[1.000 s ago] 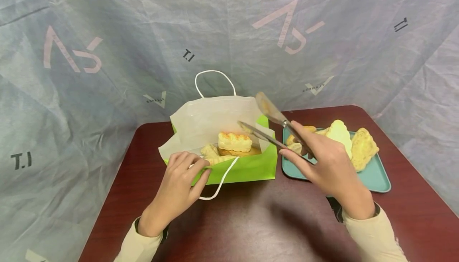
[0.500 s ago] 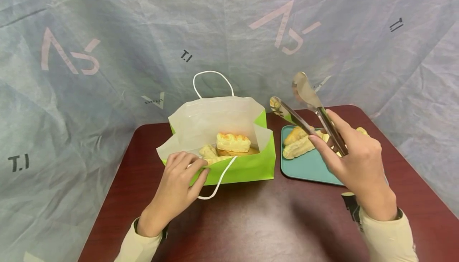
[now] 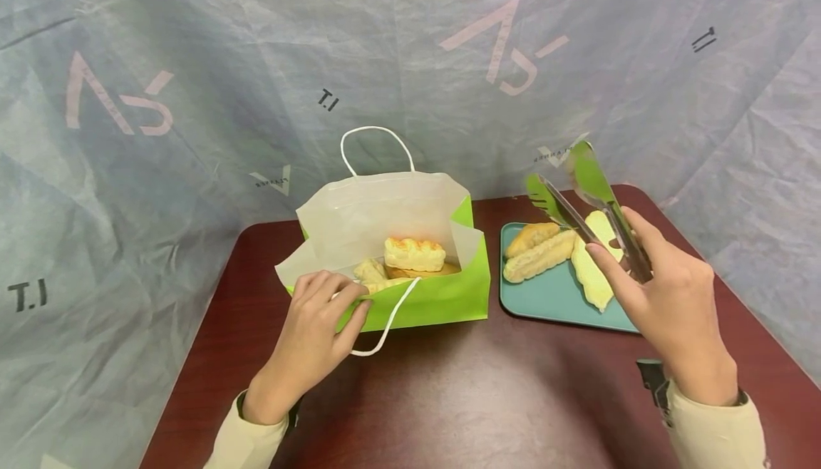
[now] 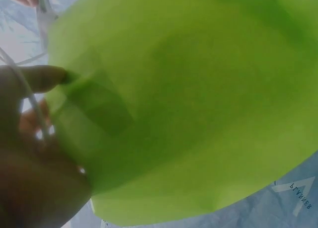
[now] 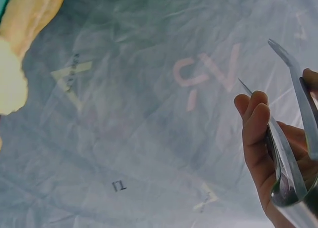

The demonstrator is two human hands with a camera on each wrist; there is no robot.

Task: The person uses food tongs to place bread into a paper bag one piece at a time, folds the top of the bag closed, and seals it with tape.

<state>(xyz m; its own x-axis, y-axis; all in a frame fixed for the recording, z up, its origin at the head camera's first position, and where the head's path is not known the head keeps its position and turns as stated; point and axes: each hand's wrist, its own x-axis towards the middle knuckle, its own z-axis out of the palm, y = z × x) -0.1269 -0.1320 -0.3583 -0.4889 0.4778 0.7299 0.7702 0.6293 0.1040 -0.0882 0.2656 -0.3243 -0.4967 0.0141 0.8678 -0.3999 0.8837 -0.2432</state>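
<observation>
Bread is split between two places, which suggests that the work stands somewhere around midway. Inside the open green paper bag (image 3: 445, 299) sit a puffed loaf (image 3: 415, 254) with a browned top, a flat brown piece (image 3: 431, 271) beneath it, and a pale piece (image 3: 370, 270) to its left; more bread shows along the near rim, partly hidden by it. On the teal tray (image 3: 545, 299), beside the bag but apart from it, lie a golden bun (image 3: 531, 238), a long pale roll (image 3: 540, 256) and a flat yellowish piece (image 3: 593, 273). These three appear to be what is left outside the bag, though the right hand (image 3: 683, 305) covers the tray's right end, so whether more lies there cannot be told.

The right hand has its fingers wrapped round metal tongs (image 3: 593, 175), whose arms are spread with no bread between them, raised over the tray. The left hand (image 3: 311, 337) pinches the bag's near rim, thumb outside, next to the white handle (image 3: 396, 311). Bag and tray both rest on the red-brown table (image 3: 442, 398), and the bag's mouth is wide open.
</observation>
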